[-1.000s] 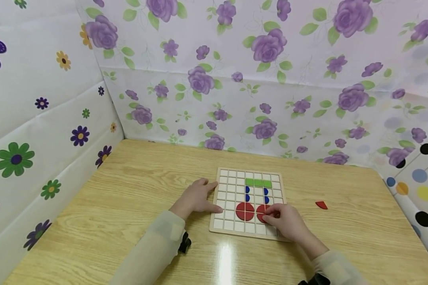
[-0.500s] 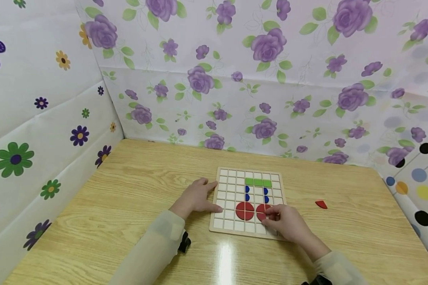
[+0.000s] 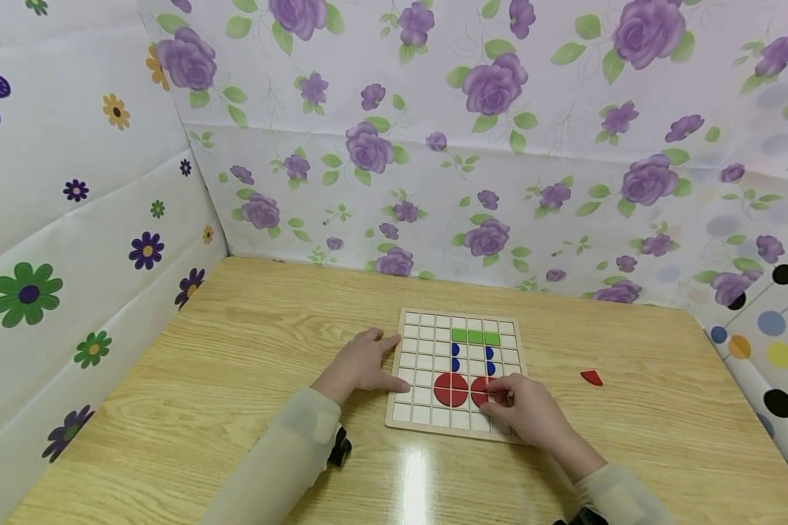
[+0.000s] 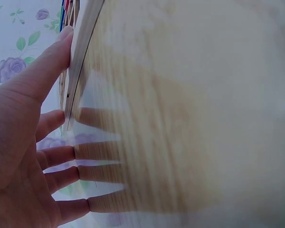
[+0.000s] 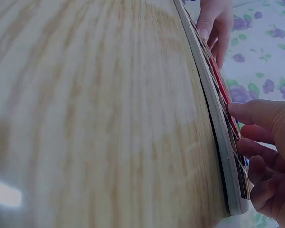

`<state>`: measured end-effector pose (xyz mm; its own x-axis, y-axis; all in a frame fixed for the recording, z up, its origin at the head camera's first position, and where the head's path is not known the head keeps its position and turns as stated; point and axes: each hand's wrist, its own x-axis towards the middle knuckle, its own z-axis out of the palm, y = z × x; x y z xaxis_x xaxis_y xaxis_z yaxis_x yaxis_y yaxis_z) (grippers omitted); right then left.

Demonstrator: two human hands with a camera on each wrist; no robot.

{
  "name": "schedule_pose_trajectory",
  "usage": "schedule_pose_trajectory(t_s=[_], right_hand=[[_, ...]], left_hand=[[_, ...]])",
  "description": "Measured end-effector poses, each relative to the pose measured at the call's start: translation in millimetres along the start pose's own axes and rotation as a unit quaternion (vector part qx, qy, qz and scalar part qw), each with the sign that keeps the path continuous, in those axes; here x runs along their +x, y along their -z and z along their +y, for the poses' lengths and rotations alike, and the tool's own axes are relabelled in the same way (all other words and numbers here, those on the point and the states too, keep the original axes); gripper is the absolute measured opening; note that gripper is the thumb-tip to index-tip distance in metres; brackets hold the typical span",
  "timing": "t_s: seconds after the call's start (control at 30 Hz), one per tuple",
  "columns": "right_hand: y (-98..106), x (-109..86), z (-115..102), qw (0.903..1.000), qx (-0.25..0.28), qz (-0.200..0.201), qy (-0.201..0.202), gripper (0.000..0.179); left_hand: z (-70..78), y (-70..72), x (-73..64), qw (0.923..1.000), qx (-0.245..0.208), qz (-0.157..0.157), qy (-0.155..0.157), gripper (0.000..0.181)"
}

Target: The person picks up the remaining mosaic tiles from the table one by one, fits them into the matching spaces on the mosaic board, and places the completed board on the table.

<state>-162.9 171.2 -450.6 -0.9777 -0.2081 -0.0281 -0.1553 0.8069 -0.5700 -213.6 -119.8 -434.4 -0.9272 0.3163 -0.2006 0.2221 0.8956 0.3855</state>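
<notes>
A square wooden grid board (image 3: 414,361) lies on the table. My left hand (image 3: 364,361) steadies its left side, thumb on the rim and fingers spread. The left wrist view shows that thumb (image 4: 64,42) against the board's edge. At the lower right of the grid, my right hand (image 3: 528,408) pinches a red quarter-circle piece, mostly covered by the fingers, at a partly visible red circle (image 3: 479,391). Red (image 5: 220,80) also shows by the right thumb in the right wrist view. A full red circle (image 3: 450,389) of quarter pieces sits to its left.
Green squares (image 3: 476,337) form a row near the board's top, with blue half-circles (image 3: 456,350) in two columns below. One loose red quarter-circle (image 3: 592,377) lies on the table (image 3: 289,313) right of the board. Flowered cloth (image 3: 368,197) hangs behind the table.
My right thumb and fingertips shift very slightly at the right red circle. The left hand, the board and the loose red piece stay where they were.
</notes>
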Motion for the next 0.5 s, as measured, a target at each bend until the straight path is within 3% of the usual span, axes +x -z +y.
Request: schedule_pose_trajectory(t_s=[0.17,0.5], right_hand=[[-0.7,0.9,0.4,0.9991,-0.028,0.01,0.029,0.038],[2.8,-1.5,2.2,0.9993,-0.035,0.003,0.016,0.037]], left_hand=[[0.4,-0.4,0.1,1.0,0.001,0.001,-0.001,0.095],[-0.4,-1.3,1.8,1.0,0.009,0.0,0.0,0.096]])
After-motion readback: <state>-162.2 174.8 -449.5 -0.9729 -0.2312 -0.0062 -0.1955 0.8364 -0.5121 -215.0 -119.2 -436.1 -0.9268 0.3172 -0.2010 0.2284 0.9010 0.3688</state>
